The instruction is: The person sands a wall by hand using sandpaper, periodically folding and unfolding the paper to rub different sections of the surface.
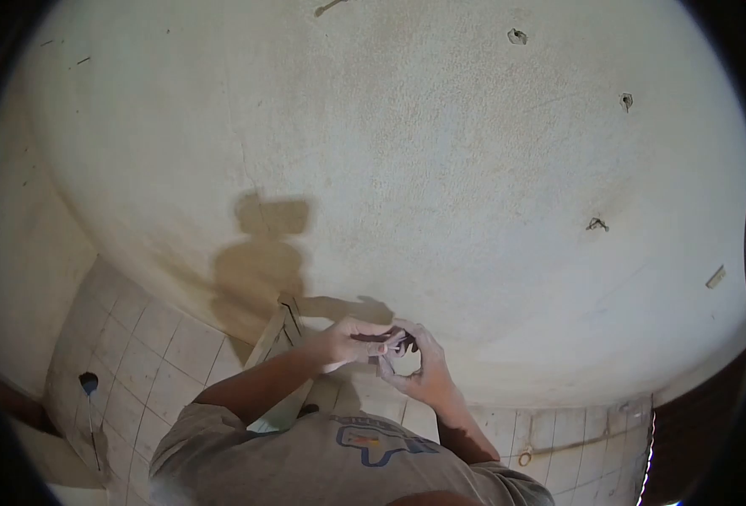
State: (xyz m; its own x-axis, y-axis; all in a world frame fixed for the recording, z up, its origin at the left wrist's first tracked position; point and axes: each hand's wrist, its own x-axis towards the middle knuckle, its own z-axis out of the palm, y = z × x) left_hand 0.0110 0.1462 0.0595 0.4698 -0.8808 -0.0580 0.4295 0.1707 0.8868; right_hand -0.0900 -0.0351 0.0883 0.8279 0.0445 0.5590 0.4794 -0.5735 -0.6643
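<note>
My left hand and my right hand meet in front of my chest, close to the pale wall. Both look coated with whitish dust. The left fingers curl inward, and their tips touch the fingers of the right hand. My right thumb and fingers bend into a ring shape, with a gap inside it. Something small may sit between the fingertips, but it is too hidden to name. Below them is the front of a grey-brown shirt with a blue print.
A pale, wooden-looking frame stands by my left forearm. A long-handled brush-like tool lies on the tiled floor at left. Chipped holes mark the wall. A dark brown panel is at lower right.
</note>
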